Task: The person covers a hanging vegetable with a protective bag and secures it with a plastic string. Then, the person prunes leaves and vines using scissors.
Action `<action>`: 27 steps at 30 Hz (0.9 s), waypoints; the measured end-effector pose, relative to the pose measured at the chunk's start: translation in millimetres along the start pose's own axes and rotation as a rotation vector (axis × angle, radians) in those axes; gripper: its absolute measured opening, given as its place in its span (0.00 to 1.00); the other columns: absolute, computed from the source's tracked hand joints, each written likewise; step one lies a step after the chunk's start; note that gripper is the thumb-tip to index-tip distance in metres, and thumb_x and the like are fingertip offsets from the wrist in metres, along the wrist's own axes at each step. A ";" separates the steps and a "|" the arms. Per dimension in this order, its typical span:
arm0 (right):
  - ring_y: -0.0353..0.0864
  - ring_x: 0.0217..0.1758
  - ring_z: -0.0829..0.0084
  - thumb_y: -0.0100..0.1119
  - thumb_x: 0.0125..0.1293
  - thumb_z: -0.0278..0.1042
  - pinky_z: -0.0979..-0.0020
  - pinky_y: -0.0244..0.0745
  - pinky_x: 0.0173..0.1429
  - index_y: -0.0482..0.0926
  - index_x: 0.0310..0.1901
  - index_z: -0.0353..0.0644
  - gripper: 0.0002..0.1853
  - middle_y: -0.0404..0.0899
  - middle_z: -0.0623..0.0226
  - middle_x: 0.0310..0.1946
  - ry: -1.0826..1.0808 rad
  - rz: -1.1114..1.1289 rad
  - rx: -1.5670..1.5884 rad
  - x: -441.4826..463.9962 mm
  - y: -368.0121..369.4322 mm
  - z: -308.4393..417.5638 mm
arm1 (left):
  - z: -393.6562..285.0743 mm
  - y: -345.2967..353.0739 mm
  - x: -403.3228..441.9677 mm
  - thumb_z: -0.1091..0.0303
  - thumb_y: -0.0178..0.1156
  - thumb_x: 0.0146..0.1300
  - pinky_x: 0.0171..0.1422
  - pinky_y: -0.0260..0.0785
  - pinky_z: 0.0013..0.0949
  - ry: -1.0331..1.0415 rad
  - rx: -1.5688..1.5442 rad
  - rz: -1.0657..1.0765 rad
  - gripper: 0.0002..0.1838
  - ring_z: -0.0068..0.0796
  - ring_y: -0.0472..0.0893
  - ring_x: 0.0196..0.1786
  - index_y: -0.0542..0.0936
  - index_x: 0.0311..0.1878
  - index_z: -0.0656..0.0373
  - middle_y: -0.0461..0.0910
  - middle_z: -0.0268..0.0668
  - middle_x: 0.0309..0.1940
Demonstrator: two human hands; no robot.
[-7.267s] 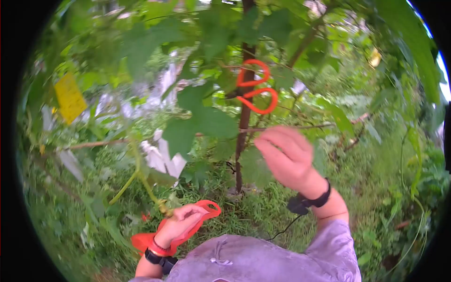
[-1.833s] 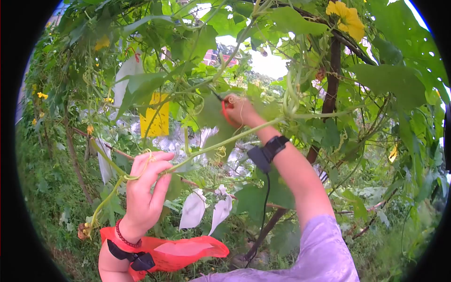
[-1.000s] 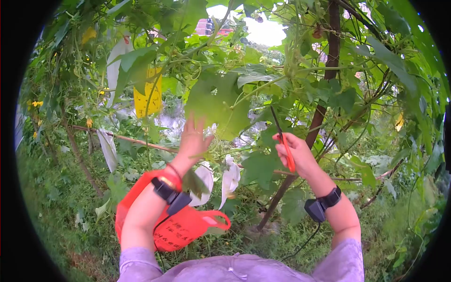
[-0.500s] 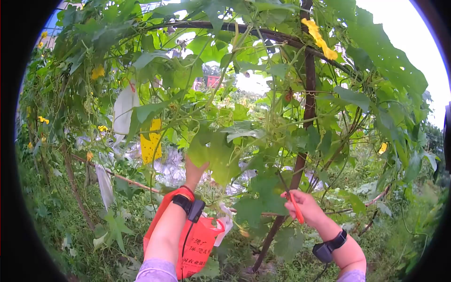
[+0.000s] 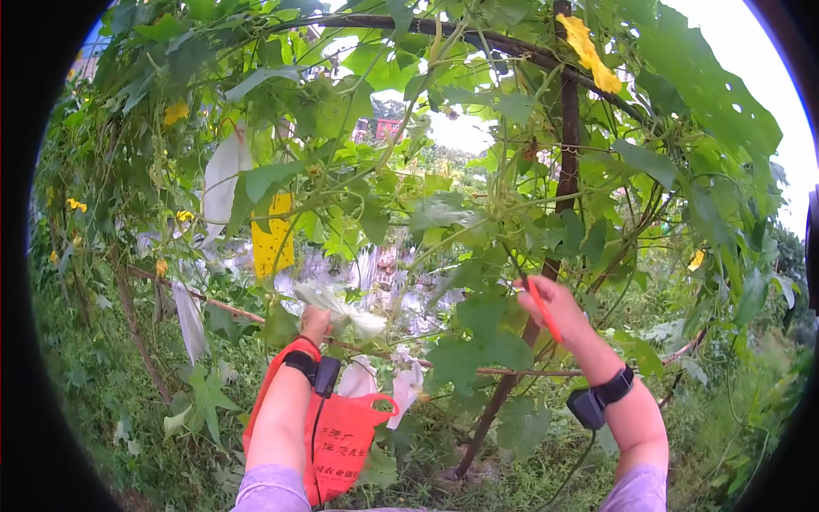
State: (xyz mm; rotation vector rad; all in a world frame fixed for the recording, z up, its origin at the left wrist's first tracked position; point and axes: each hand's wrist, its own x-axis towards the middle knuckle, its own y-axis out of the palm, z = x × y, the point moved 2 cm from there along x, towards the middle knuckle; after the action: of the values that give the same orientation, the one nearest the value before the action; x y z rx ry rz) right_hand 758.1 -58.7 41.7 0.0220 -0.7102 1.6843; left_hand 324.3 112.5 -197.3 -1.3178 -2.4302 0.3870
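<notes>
My left hand (image 5: 315,324) is closed at the lower centre-left, with a blurred pale green leaf (image 5: 343,312) extending to its right; the fingertips are partly hidden. A red plastic bag (image 5: 341,444) with dark lettering hangs from my left forearm. On the right, my right hand (image 5: 554,312) is wrapped round red-handled scissors (image 5: 543,309). Their dark blades point up and to the left, near green vine leaves (image 5: 484,317); whether they touch a stem cannot be told.
A dark upright post (image 5: 569,154) meets an arched branch (image 5: 409,24) overhead. White bags (image 5: 226,183) and a yellow spotted card (image 5: 273,237) hang at the left. A thin horizontal pole (image 5: 537,372) crosses behind my arms. Yellow flowers (image 5: 590,55) hang among the vines.
My left hand has moved left and slightly down, and the large leaf before it has left its place. My right hand, still holding the scissors, is higher in view.
</notes>
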 end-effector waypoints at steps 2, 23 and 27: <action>0.67 0.17 0.85 0.57 0.61 0.43 0.82 0.61 0.18 0.74 0.35 0.43 0.12 0.72 0.76 0.21 0.059 0.027 0.142 25.9 2.2 15.3 | -23.9 -4.6 -23.5 0.54 0.61 0.51 0.25 0.69 0.42 0.013 -0.503 0.040 0.30 0.44 0.79 0.24 0.70 0.49 0.71 0.80 0.48 0.34; 0.63 0.11 0.80 0.55 0.59 0.44 0.77 0.58 0.15 0.67 0.22 0.45 0.15 0.63 0.75 0.12 -0.492 -0.416 -0.172 374.2 -17.8 107.5 | -13.5 42.1 -125.6 0.57 0.61 0.48 0.56 0.55 0.45 0.745 0.799 0.097 0.16 0.32 0.69 0.51 0.77 0.44 0.40 0.74 0.28 0.42; 0.63 0.12 0.80 0.54 0.58 0.42 0.77 0.58 0.15 0.67 0.22 0.44 0.14 0.64 0.75 0.12 -0.366 -0.491 -0.197 419.7 -10.5 113.4 | -15.5 39.3 -131.2 0.62 0.61 0.47 0.57 0.55 0.49 0.716 0.756 0.099 0.17 0.30 0.69 0.53 0.78 0.44 0.40 0.74 0.27 0.43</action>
State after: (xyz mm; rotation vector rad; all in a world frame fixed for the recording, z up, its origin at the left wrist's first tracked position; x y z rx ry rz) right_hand 619.8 261.2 301.7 0.3460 -1.0464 1.1440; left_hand 426.9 23.7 -221.4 -0.9878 -1.4156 0.6405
